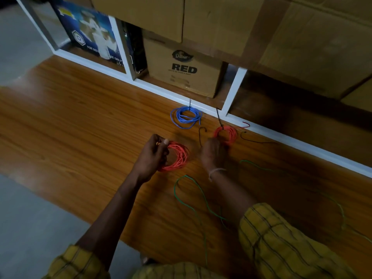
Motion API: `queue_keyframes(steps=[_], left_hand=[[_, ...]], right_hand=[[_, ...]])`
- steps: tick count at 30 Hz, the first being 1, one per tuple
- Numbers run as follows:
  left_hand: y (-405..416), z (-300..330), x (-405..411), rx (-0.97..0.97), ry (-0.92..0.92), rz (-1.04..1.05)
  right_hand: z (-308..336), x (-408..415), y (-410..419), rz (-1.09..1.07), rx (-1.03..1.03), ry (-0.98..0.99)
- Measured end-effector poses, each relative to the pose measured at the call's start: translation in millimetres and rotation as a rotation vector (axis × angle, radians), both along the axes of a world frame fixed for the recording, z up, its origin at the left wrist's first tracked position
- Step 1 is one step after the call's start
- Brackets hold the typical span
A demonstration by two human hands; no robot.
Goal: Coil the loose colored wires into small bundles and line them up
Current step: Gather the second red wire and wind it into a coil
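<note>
Pinched between thumb and fingers, the left hand (153,156) grasps an orange coil (177,156) at its left rim, the loop lifted and tilted a little off the wooden counter (70,117). Three coils show in all: this one, a blue coil (186,117) lying flat near the counter's far edge, and a second orange coil (225,133) further right, also near that edge. Both far coils carry a black tie that points toward the white shelf frame (128,63). The right hand (213,154) is blurred and sits just at the near rim of the second orange coil; whether its fingers close on anything cannot be told. Two loose black wires (253,140) curve beside that coil, one on each side, and a short red end (246,124) lies at the far edge. Loose green wire (193,196) runs from the middle of the counter toward its near edge, long axis front to back, passing under the right forearm and out of sight below the yellow checked sleeve (281,238). Dim light hides its far right stretch.
</note>
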State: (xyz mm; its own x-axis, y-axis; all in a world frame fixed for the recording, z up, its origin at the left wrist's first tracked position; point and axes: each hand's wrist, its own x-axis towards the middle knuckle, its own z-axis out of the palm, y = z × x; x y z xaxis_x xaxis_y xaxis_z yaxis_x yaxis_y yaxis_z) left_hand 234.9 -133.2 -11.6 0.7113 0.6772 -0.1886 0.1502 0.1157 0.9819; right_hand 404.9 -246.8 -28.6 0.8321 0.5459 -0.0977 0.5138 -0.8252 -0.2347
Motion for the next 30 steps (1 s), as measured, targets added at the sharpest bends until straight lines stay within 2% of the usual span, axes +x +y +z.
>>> queue_keyframes(steps=[7,13,15,17,19,23,27,30], left_hand=[[-2,-8,-6,-0.04,0.014,-0.018],[-6,-3,-4,-0.028,0.008,-0.03],[-9,1,-4,-0.025,-0.003,-0.028],[-9,4,-3,-0.026,-0.013,-0.031],[-10,5,-4,-0.028,-0.013,-0.034],[-14,8,-1,-0.051,-0.008,-0.033],[-25,15,6,-0.047,0.005,-0.047],[-36,24,14,-0.009,0.013,-0.086]], right_hand=[[-18,-5,-35,0.019,0.031,0.069],[-19,-4,-18,-0.001,0.159,0.061],[-19,-6,-14,-0.022,0.14,0.083],[-13,-6,-16,-0.018,0.109,0.138],[2,-5,-27,0.049,0.16,0.193],[64,-10,-67,0.169,0.48,0.507],[115,-23,-92,0.453,0.445,0.415],[123,-35,-95,0.548,0.399,0.266]])
